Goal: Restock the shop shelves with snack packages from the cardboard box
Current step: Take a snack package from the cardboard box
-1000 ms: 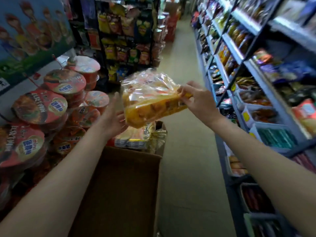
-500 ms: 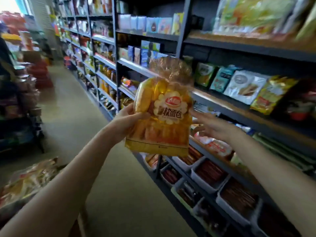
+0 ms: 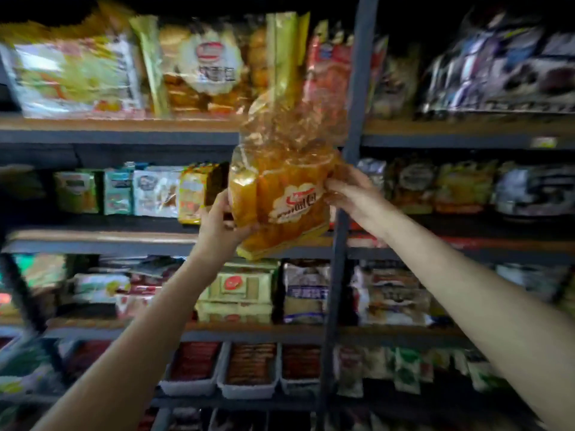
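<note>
Head view: the bread bag (image 3: pixel 281 200) is up in the air in front of the shelving, held between both hands, with none of it resting on a board yet. The left hand (image 3: pixel 222 227) grips its lower left edge, thumb laid over the front and the other fingers hidden behind, so the bag stands above and to the right of that palm. The right hand (image 3: pixel 348 194) holds the opposite side higher up, fingers curled onto the wrapper beside the white label; from that hand the bag lies to the left.

The bag's long axis runs nearly upright, tipped a little, its gathered crinkly neck uppermost and its yellow base lowest. That neck already overlaps the front edge of the upper shelf (image 3: pixel 118 132), where a matching bread bag (image 3: pixel 208 66) stands beside a tall gold packet (image 3: pixel 281 51). The dark upright post (image 3: pixel 350 169) passes just behind the right hand.

I judge the placing to be under way but unfinished. What matters for the coming move is that the likely slot lies above and beyond both hands, so the bag must rise base-first clear of that edge. The left hand, being under the weight, looks better set to lift; the right seems to steady. The picture is blurred, so the exact gap cannot be told.
</note>
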### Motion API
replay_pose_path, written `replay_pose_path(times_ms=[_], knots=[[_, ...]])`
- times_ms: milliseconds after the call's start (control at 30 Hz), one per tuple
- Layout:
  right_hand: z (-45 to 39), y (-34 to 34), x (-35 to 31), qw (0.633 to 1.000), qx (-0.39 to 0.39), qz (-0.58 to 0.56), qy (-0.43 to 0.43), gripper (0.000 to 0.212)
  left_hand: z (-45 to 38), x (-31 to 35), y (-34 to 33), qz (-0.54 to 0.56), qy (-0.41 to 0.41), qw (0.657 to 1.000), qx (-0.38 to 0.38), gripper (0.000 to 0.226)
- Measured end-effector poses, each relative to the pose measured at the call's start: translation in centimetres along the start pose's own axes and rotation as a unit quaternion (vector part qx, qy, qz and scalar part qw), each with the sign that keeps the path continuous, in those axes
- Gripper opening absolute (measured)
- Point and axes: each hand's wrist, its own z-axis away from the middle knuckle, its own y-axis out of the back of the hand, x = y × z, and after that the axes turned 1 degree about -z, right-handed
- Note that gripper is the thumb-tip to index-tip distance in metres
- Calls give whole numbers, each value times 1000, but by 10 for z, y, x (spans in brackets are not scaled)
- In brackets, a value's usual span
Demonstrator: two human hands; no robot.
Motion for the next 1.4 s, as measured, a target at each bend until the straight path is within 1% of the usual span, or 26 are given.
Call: replay_pose_path(times_ms=[67, 133, 267, 400, 500, 567, 633, 733, 833, 900, 933, 967, 1033, 1100, 1200, 1300, 1333, 1400], knots=[[6, 52, -3, 999, 18, -12, 27, 25, -9, 13, -52, -43, -44, 998, 14, 62], [11, 102, -6, 997, 45, -34, 43, 27, -17, 28, -102, -54, -74, 996, 20, 63], [9, 202, -9, 990, 97, -80, 55, 27, -32, 50, -199, -58, -117, 991, -23, 67], [5, 297, 2, 982, 142, -110, 54, 27, -53, 64, -289, -66, -125, 987, -81, 72], [-1, 353, 15, 975, 180, -127, 30, 52, -73, 63, -344, -95, -123, 983, -98, 69], [-9, 380, 20, 971, 204, -124, 17, 57, -88, 60, -377, -90, -111, 985, -102, 64], [-16, 399, 25, 972, 215, -98, 1, 55, -101, 53, -404, -80, -88, 987, -107, 64], [-31, 418, 39, 975, 214, -58, -33, 54, -115, 43, -432, -83, -44, 991, -96, 63], [-47, 419, 53, 977, 203, -9, -69, 56, -131, 35, -446, -91, 60, 994, -29, 58], [-57, 410, 58, 981, 175, 64, -61, 60, -142, 35, -452, -112, 123, 986, -3, 59], [-62, 404, 59, 980, 152, 119, -50, 59, -146, 37, -453, -125, 131, 983, -7, 58], [-66, 399, 61, 972, 128, 192, -36, 54, -148, 37, -455, -141, 126, 982, -24, 57], [-74, 394, 68, 928, 93, 359, -18, 41, -151, 34, -456, -169, 101, 978, -64, 56], [-78, 392, 77, 888, 65, 455, -20, 38, -151, 25, -454, -176, 90, 976, -88, 57], [-80, 382, 83, 866, 34, 499, 7, 43, -152, 13, -447, -190, 84, 972, -104, 66], [-83, 363, 84, 841, -14, 541, 27, 38, -156, 5, -442, -207, 69, 966, -136, 74], [-86, 359, 86, 826, -30, 562, 16, 40, -157, 6, -441, -209, 65, 965, -143, 74], [-97, 354, 92, 798, -60, 599, -34, 55, -158, 7, -437, -221, 55, 964, -139, 72]])
